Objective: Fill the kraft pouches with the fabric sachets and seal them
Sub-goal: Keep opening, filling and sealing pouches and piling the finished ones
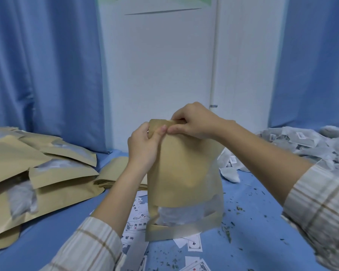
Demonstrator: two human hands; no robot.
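head view. a kraft pouch [182,173] stands upright at centre, held up over the blue table [252,216], its lower edge blurred. through the clear window low on its front, pale sachets show inside. left hand [145,147] pinches the pouch's top edge near the left corner, thumb on the near face, fingers curled behind. right hand [194,122] pinches the same top edge just beside it, thumb tip nearly meeting the left thumb, fingers curled over the far side. both forearms come up from striped sleeves [94,245].

left of the pouch: a loose heap of filled pouches [37,173] lying flat, overlapping, windows showing white contents. behind the left forearm, a stack of flat empty pouches [114,173], edges fanned.

right, far side: a pile of fabric sachets [305,145], grey-white, some with small labels; one stray sachet [230,174] lies just right of the held pouch.

under and near the pouch: scattered printed paper cards [194,243]. green-brown crumbs [241,212] dusted over the table's right half.

background: blue curtains [47,65] both sides, white door [164,65] between.
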